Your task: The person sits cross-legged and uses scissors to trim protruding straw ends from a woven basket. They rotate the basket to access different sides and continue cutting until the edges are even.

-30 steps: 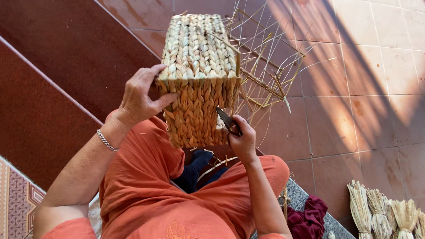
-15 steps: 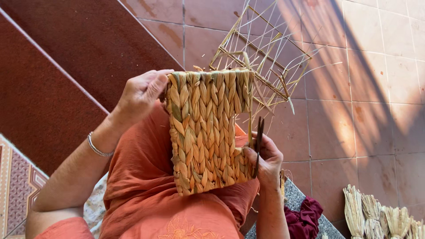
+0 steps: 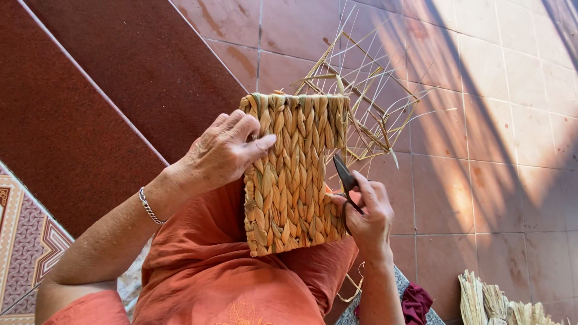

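A woven straw basket (image 3: pixel 295 174) with a braided face is held up over my lap, and its unwoven frame of thin stakes (image 3: pixel 367 102) sticks out at the upper right. My left hand (image 3: pixel 223 150) grips the basket's left edge, thumb across the weave. My right hand (image 3: pixel 367 216) is at the basket's lower right edge and holds small dark scissors (image 3: pixel 346 177), blades pointing up beside the weave.
Reddish floor tiles (image 3: pixel 494 120) lie to the right, a dark red step (image 3: pixel 90 90) to the left. Bundles of dried straw (image 3: pixel 500 301) lie at the bottom right, a dark red cloth (image 3: pixel 415 301) beside them. A patterned mat (image 3: pixel 24 241) is at the left edge.
The basket has been turned so its braided side faces me and shifted slightly. The scissors in my right hand have stayed beside its right edge, tips now upward.
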Motion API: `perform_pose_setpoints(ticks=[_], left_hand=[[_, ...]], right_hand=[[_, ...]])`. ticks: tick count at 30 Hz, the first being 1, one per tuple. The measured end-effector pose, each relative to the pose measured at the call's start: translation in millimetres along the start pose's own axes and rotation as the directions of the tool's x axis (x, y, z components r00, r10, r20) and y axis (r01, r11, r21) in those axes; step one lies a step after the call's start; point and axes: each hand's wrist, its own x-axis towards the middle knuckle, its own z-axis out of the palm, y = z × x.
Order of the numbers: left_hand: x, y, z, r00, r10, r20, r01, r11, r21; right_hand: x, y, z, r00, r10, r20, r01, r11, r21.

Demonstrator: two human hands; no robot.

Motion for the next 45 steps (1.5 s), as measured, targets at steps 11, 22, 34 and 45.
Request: perform_pose_setpoints(ticks=[11, 22, 34, 45], left_hand=[[13, 0, -10, 0.999, 0.025, 0.041, -0.014, 0.968, -0.251], [10, -2, -10, 0.995, 0.057, 0.081, -0.039, 0.977, -0.208], [-21, -65, -8, 0.752, -0.648, 0.124, 0.496, 0.431, -0.754], [-16, -47, 10, 0.673, -0.712, 0.2, 0.644, 0.431, -0.632]], right_hand=[[16, -63, 7, 0.913, -0.333, 0.236, 0.38, 0.904, -0.194], [23, -66, 36, 0.83, -0.474, 0.293, 0.541, 0.811, -0.221], [33, -38, 24, 0.931, -0.296, 0.213, 0.317, 0.946, -0.074], [56, -29, 7, 0.973, 0.067, 0.219, -0.133, 0.944, 0.303]])
